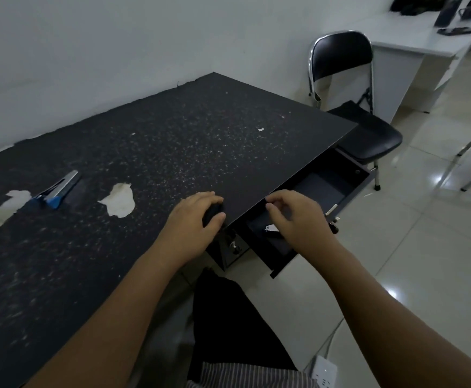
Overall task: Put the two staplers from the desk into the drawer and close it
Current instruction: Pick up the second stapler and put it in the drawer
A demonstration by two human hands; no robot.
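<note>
A blue and silver stapler (56, 189) lies on the black desk top (172, 141) at the far left, away from both hands. My left hand (195, 219) rests at the desk's front edge, its fingers closed around a dark rounded thing that looks like a black stapler (213, 212). The drawer (323, 186) under the desk edge stands pulled out to the right. My right hand (295, 217) hovers over the drawer's near end with loosely curled fingers and nothing in them. Just under it a small black and silver object (270, 229) lies in the drawer.
A black folding chair (349, 88) stands beyond the drawer's far end. A locked cabinet front with a key (235, 249) sits below the desk edge. A white table (424, 37) is at the back right. A power strip (322, 372) lies on the tiled floor.
</note>
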